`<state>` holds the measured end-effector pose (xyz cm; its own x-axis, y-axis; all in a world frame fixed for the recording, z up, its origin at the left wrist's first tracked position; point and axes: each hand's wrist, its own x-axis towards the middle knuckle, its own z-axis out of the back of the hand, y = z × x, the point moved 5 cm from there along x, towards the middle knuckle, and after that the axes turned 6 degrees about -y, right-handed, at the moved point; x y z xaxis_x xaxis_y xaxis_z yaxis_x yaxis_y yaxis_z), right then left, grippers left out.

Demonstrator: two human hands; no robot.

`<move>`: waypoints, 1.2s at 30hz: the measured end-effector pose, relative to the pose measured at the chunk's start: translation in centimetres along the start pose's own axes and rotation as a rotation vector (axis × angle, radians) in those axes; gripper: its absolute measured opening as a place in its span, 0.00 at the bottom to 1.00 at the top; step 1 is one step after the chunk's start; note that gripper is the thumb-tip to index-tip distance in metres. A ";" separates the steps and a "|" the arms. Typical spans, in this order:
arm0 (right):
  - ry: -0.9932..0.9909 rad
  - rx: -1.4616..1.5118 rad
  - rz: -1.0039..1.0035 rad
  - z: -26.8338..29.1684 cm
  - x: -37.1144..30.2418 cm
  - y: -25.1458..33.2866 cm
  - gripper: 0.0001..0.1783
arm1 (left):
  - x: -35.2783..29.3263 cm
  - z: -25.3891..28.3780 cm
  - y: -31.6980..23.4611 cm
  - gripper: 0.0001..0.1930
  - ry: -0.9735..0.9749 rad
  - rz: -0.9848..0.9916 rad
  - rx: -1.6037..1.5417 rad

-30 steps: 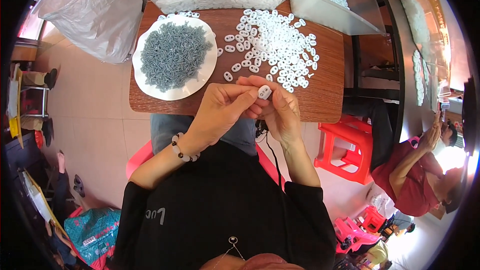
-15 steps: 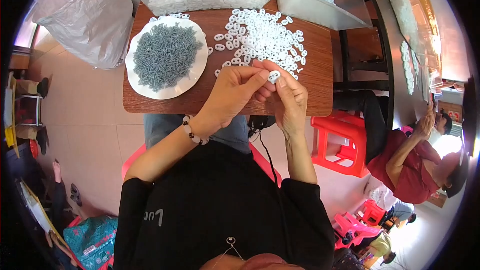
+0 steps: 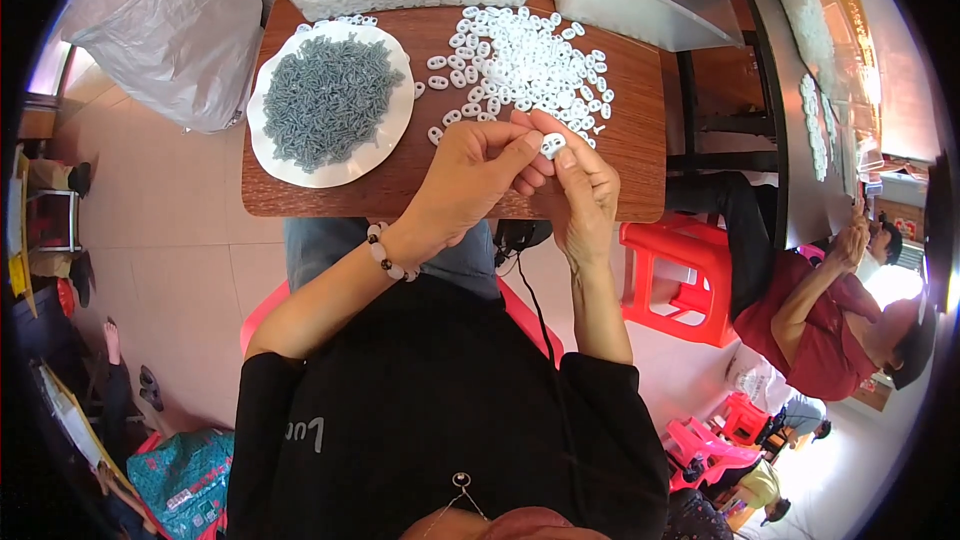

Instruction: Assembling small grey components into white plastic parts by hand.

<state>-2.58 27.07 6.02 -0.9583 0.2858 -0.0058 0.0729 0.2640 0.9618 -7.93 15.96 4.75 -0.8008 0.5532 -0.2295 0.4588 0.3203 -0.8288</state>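
White oval plastic piece (image 3: 553, 146): I see it pinched between left hand (image 3: 470, 175) and right hand (image 3: 585, 195).
Long axis: roughly crosswise.

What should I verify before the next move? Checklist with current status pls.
1. White two-hole piece supported: ok, between the fingertips of the left hand and right hand.
2. Small grey part fitted in that piece: cannot tell, too small and partly covered.
3. Grey parts on hand: ok, heaped on the scalloped white plate to the left.
4. Loose white pieces gathered tidily: not ok, spread over the table beyond the hands.
5. Plate well inside the table edge: not ok, its left rim covers the left edge in this view.
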 end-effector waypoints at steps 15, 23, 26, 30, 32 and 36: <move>-0.037 -0.221 0.082 0.9 0.0 2.4 0.20 | -1.0 -0.9 0.4 0.13 -0.006 0.052 -0.087; -0.036 -0.171 0.052 0.3 0.2 1.8 0.20 | -0.8 -0.2 1.3 0.13 -0.051 -0.050 -0.094; -0.025 -0.167 0.072 0.0 0.3 1.7 0.20 | -0.8 0.0 1.4 0.12 -0.060 -0.118 -0.091; -0.003 -0.258 0.096 -0.4 -0.3 1.5 0.19 | -1.1 0.5 1.8 0.12 -0.042 -0.097 -0.104; -0.005 -0.262 0.103 -0.4 -0.6 1.4 0.19 | -1.3 0.8 2.0 0.12 -0.042 -0.100 -0.094; 0.022 -0.298 0.102 -0.5 -0.8 1.4 0.19 | -1.6 0.9 2.2 0.11 -0.055 -0.119 -0.060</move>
<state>-1.87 26.78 7.46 -0.9561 0.2763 0.0978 0.0880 -0.0479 0.9950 -5.98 15.06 2.88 -0.8700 0.4662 -0.1606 0.3804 0.4274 -0.8201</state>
